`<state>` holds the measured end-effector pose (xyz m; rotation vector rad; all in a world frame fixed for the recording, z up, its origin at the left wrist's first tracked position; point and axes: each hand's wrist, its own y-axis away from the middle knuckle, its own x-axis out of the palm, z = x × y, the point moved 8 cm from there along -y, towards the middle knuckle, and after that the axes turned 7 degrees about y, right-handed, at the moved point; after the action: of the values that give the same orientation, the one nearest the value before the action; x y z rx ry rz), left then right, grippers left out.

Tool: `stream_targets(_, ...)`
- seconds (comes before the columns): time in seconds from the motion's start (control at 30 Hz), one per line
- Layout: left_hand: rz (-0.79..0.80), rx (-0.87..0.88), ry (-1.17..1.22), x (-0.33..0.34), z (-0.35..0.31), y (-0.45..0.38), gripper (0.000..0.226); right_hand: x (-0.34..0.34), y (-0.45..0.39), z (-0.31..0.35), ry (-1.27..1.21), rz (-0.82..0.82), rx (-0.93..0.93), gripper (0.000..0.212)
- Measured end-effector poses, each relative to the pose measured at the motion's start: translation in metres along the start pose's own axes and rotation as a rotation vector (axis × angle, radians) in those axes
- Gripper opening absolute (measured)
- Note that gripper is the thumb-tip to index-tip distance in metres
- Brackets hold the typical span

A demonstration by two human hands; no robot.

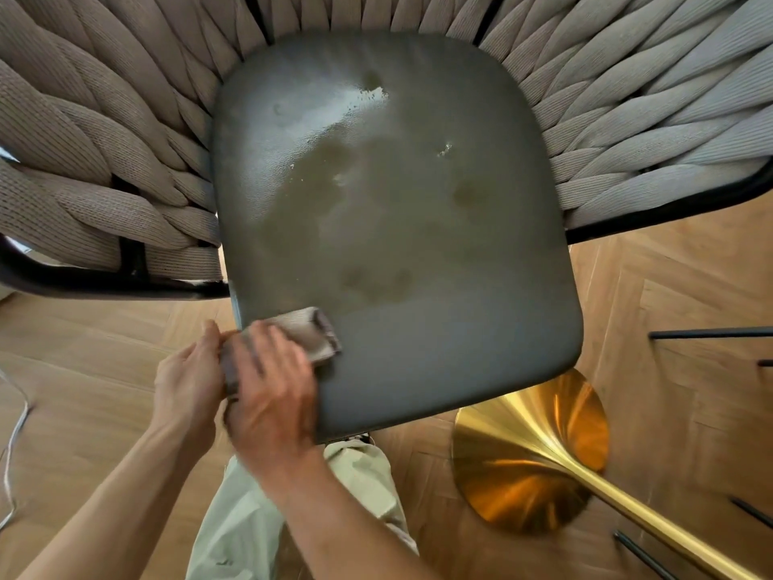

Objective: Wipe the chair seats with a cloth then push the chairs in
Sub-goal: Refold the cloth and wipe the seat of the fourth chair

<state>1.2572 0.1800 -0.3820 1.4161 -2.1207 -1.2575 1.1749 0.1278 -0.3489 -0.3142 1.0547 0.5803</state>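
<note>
A chair with a dark grey-green leather seat (397, 228) fills the view, its woven beige rope back (104, 119) curving around both sides. Wet streaks shine on the far half of the seat. A folded grey-brown cloth (311, 334) lies on the seat's near left corner. My right hand (272, 395) presses down on the cloth, fingers spread over it. My left hand (190, 378) is just left of it at the seat's edge, its fingers touching the cloth's left end.
A shiny gold trumpet-shaped table base (531, 458) stands on the wooden herringbone floor (83, 370) at the lower right. Thin black metal legs (711, 333) show at the right edge. A pale cable (14, 433) lies at the far left. My light green trouser leg (251, 521) is below.
</note>
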Motion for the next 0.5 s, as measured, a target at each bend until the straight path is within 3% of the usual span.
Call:
stream_targets(0.17, 0.053, -0.008, 0.017, 0.004, -0.002, 0.003, 0.034, -0.002, -0.009, 0.0, 0.116, -0.01, -0.103, 0.039)
stream_targets(0.37, 0.049, 0.066, -0.095, 0.004, -0.004, 0.001, 0.011, -0.062, -0.029, -0.109, 0.186, -0.118, 0.053, 0.049)
stream_targets(0.5, 0.004, 0.094, -0.18, -0.001, -0.001, -0.003, 0.015, -0.11, -0.043, -0.192, 0.263, -0.196, 0.165, 0.046)
